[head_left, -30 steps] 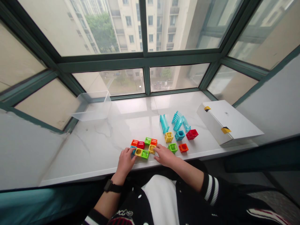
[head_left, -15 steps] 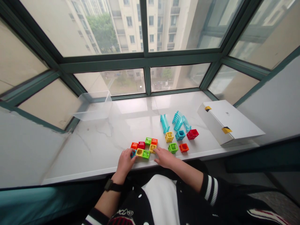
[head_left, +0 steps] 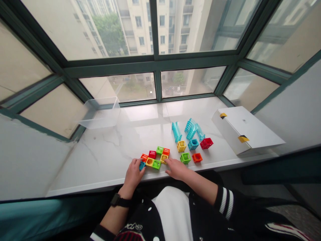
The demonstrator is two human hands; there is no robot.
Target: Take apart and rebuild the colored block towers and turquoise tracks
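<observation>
On the white marble window sill (head_left: pixel 117 144), at the far left, there is one clear plastic container (head_left: pixel 100 115). The left hand (head_left: pixel 133 171) is closed at the near-left corner of the block cluster; its grip pinches the blue block (head_left: pixel 142 165) between thumb and fingers, with the orange block (head_left: pixel 144 157) just behind. What has changed: these two have slid a little toward the person, so the orange one no longer lines up with the red block (head_left: pixel 152 154), and the blue one juts out nearer than the yellow block (head_left: pixel 149 162). I judge from this that the cluster's outline is being adjusted at its left end.

The cluster counts eight blocks: two orange, two yellow, two green, one red, one blue. At its right end, the right hand (head_left: pixel 176 168) keeps its thumb and forefinger spread, the forefinger touching the right-hand yellow cube (head_left: pixel 164 159).

Farther right are five loose cubes (head_left: pixel 185 158): one yellow, one green, one blue, one orange, one red. Behind them lie three translucent turquoise track pieces (head_left: pixel 176 132). At the far right stands one white box (head_left: pixel 252 127) with two yellow-and-black tabs (head_left: pixel 243 138).
</observation>
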